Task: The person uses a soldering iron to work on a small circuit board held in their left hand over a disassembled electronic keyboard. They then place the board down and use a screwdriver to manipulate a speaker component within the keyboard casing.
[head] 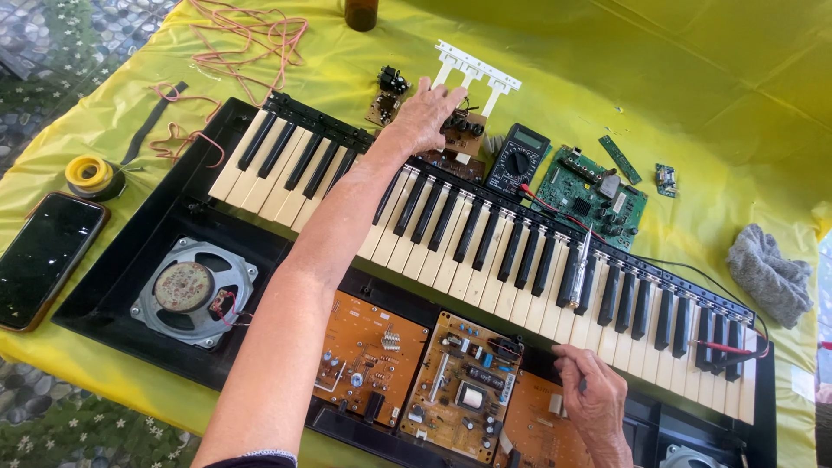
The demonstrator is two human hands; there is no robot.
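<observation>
An opened electronic keyboard (451,234) lies on a yellow-green cloth, with its piano keys, circuit boards and a round speaker (192,292) exposed. My left hand (425,113) reaches across the keys to the far side and touches a small brown circuit board (464,132) just below a loose white strip of keys (477,71). My right hand (591,400) rests at the near edge on an orange circuit board (537,425), fingers curled; whether it pinches anything is hidden. A screwdriver (579,269) lies across the keys.
A multimeter (518,159) with red lead, a green circuit board (592,195) and small green boards (620,159) lie beyond the keys. A phone (45,257) and solder reel (92,176) sit left, pink wires (243,39) at far left, a grey rag (768,273) right, a brown bottle (360,13) at top.
</observation>
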